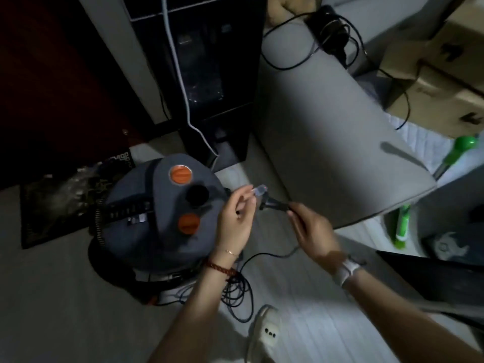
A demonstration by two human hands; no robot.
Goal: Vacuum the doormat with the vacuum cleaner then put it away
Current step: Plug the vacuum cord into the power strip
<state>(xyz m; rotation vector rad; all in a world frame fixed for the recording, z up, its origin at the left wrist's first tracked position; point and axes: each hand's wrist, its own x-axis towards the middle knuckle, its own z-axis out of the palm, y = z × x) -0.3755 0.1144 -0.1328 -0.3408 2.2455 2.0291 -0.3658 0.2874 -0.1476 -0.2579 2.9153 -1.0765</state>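
Observation:
A grey canister vacuum cleaner [157, 213] with two orange knobs and a ribbed hose stands on the floor at centre left. Behind it lies a dark patterned doormat [55, 203] by the door. My left hand [235, 218] pinches a small clear cap at the tip of the black power plug [269, 201]. My right hand [311, 229] grips the plug's rear end and cord. The black cord [235, 289] lies in loose coils on the floor under my left wrist.
A white extension socket [269, 331] lies on the floor near the bottom centre. A grey sofa arm [327, 132] rises to the right, with cardboard boxes [440, 82] behind. Green bottles [400, 224] stand at right. A dark cabinet [209, 74] stands ahead.

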